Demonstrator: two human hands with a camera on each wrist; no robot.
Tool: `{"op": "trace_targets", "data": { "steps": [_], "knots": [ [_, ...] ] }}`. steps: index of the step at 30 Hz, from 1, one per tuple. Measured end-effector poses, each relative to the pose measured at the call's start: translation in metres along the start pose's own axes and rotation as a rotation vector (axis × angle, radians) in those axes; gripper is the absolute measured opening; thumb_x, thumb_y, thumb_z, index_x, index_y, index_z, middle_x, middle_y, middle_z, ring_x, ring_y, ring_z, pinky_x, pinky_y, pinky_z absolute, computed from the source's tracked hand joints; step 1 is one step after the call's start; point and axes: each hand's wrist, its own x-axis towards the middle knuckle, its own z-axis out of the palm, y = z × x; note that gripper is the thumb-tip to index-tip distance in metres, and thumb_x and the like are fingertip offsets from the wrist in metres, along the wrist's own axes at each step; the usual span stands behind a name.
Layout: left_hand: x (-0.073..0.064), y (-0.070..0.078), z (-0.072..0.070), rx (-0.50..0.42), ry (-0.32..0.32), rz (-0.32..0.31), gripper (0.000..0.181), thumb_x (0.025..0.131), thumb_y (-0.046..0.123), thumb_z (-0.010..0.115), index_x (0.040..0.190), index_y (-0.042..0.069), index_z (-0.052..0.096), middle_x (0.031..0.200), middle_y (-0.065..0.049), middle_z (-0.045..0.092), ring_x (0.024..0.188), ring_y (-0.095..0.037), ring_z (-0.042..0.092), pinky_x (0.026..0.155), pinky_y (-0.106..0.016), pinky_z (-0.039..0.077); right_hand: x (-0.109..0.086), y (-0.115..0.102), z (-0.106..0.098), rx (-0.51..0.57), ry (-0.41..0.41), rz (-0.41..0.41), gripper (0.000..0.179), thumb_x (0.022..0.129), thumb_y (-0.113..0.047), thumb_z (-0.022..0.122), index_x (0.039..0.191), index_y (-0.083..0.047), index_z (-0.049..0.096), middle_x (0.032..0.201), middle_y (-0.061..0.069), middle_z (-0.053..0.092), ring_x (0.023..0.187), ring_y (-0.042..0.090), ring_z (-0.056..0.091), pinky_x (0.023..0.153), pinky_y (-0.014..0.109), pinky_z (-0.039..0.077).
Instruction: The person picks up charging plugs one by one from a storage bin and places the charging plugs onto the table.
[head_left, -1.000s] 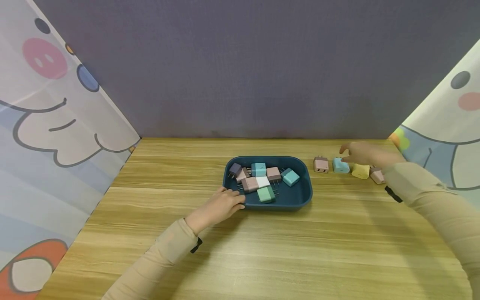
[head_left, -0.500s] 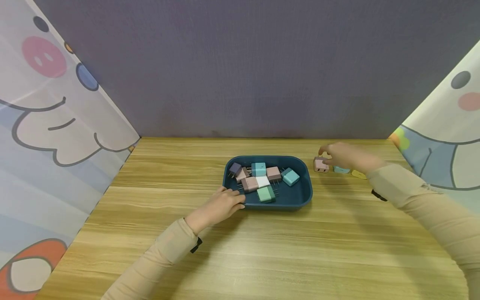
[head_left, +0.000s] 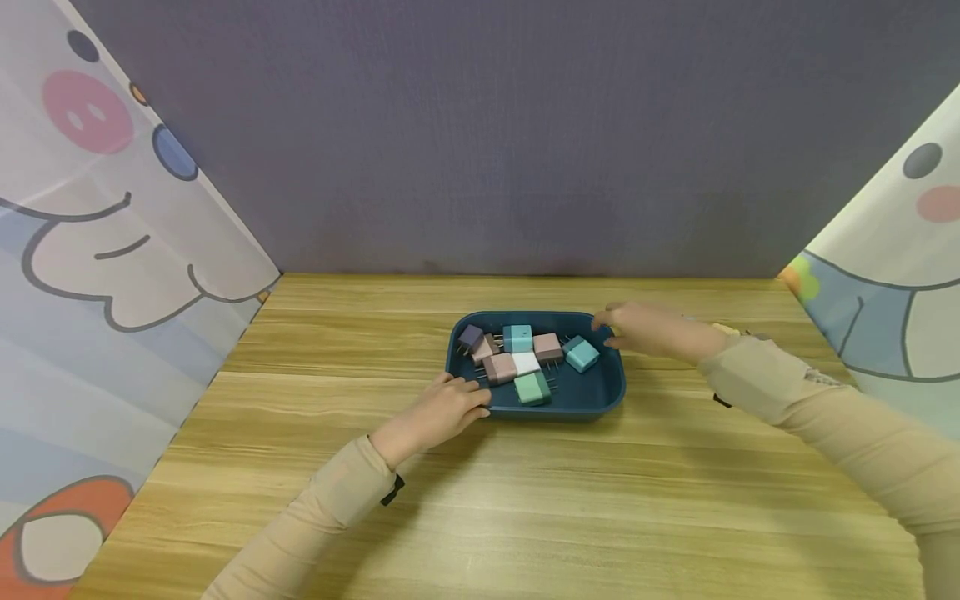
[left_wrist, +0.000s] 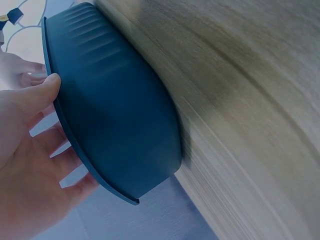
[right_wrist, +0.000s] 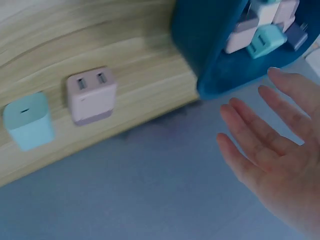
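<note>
Left hand (head_left: 441, 410) on rim of blue bin (head_left: 558, 413), multicoloured chargers (head_left: 526, 363) within.

A wooden surface (head_left: 570, 500) with pale yellow-brown grain running from side to side carries everything, its front part brightened by a soft sheen. A dark blue tray (head_left: 617, 400) with rounded corners stands flat on it, towards the back. Just beside the tray's right end sits a pink charger (right_wrist: 92, 97) with two slots in its face, then a light blue charger (right_wrist: 30, 122), a gap between the two. Further right lie a yellow charger (head_left: 726, 329) and a darker item (head_left: 762, 337), both mostly hidden.
</note>
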Motion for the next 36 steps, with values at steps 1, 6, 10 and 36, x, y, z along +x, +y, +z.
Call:
{"op": "trace_targets", "data": {
  "steps": [1,6,10,36],
  "knots": [
    [0.0,0.0,0.0,0.0,0.0,0.0,0.009,0.088,0.025,0.056,0.082,0.018,0.053,0.076,0.005,0.054,0.068,-0.011,0.05,0.066,-0.028,0.031,0.001,-0.003,0.001,-0.001,-0.002,-0.017,0.025,0.08,-0.01,0.065,0.103,-0.003,0.059,0.097,0.014,0.057,0.081,0.027,0.059,0.066,0.036,0.047],
    [0.0,0.0,0.0,-0.002,-0.004,-0.002,0.009,0.088,0.025,0.055,0.082,0.018,0.053,0.076,0.005,0.054,0.068,-0.011,0.051,0.066,-0.028,0.031,0.009,-0.016,0.007,-0.012,-0.031,-0.079,0.028,0.081,-0.012,0.064,0.107,-0.005,0.059,0.102,0.013,0.057,0.085,0.025,0.059,0.066,0.032,0.047],
    [0.0,0.0,0.0,-0.005,-0.009,-0.004,0.008,0.088,0.025,0.055,0.083,0.018,0.053,0.077,0.005,0.055,0.069,-0.011,0.051,0.066,-0.028,0.031,0.015,-0.025,0.009,0.034,-0.074,-0.113,0.03,0.083,-0.013,0.062,0.111,-0.003,0.056,0.109,0.015,0.056,0.094,0.027,0.057,0.07,0.033,0.047],
    [0.0,-0.001,0.003,0.001,0.028,0.008,0.009,0.087,0.025,0.056,0.083,0.018,0.054,0.076,0.006,0.055,0.069,-0.011,0.052,0.066,-0.027,0.031,0.037,-0.067,0.03,-0.041,-0.06,-0.3,0.036,0.076,-0.014,0.07,0.109,-0.01,0.059,0.098,0.007,0.057,0.082,0.017,0.057,0.059,0.022,0.045]
  ]
}}
